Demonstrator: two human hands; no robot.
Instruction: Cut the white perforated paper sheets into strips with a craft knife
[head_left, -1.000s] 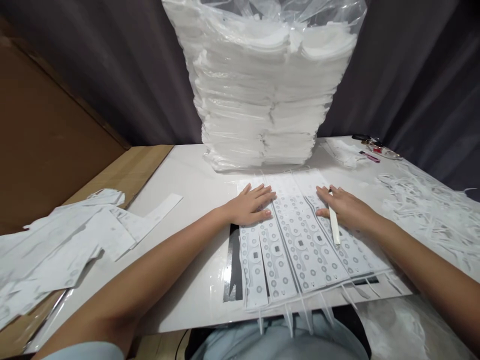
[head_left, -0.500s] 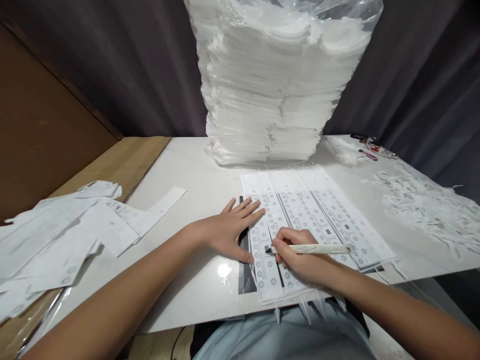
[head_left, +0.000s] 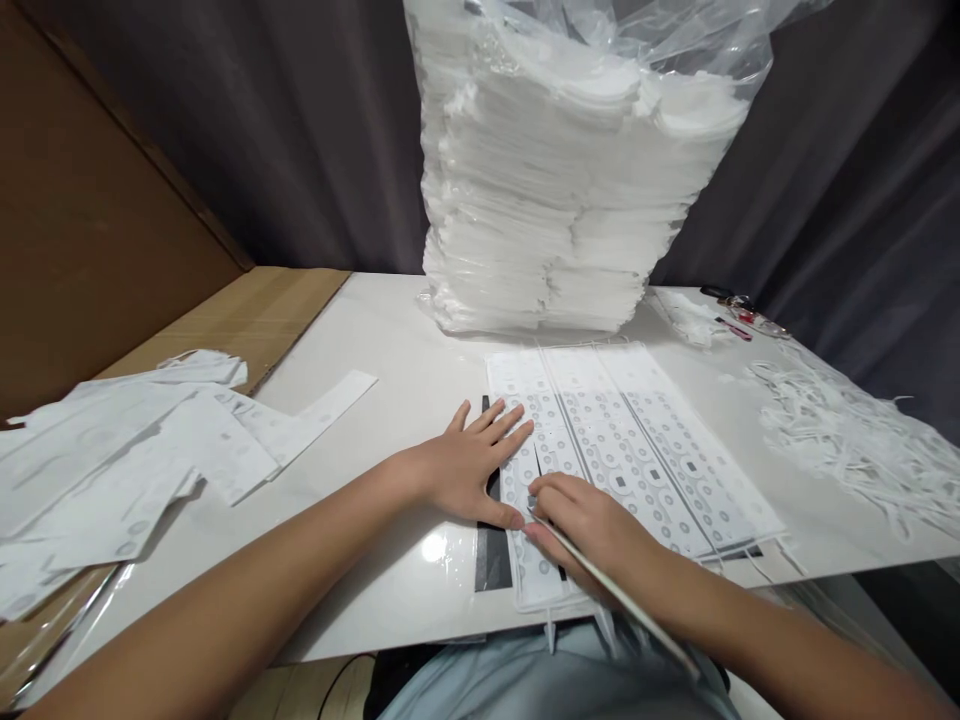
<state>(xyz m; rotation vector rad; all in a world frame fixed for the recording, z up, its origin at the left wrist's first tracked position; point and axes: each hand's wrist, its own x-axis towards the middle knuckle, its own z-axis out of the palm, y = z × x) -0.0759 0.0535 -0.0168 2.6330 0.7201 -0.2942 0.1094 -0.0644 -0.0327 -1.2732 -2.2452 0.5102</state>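
My left hand (head_left: 480,470) lies flat with fingers spread on the left edge of a white sheet (head_left: 600,400) printed with grey circles and split into long strips. My right hand (head_left: 592,525) is closed around a slim, pen-like white-handled tool (head_left: 637,605), its handle slanting down toward me. The tool's front end meets the sheet by a small dark square, close to my left thumb; its exact tip is hard to make out. More small dark squares show on the strips. A dark flat piece (head_left: 493,555) lies under the sheet's left edge.
A tall stack of white sheets in a clear plastic bag (head_left: 555,190) stands behind. Loose printed white pieces (head_left: 150,440) lie at left, partly on cardboard (head_left: 247,310). To the right are a heap of white scraps (head_left: 847,420) and small items including a pink-and-black one (head_left: 733,329).
My right hand has turned, swinging the tool's back end down toward me, and its fingers have come nearer my left thumb. My left hand stays pressed on the sheet.
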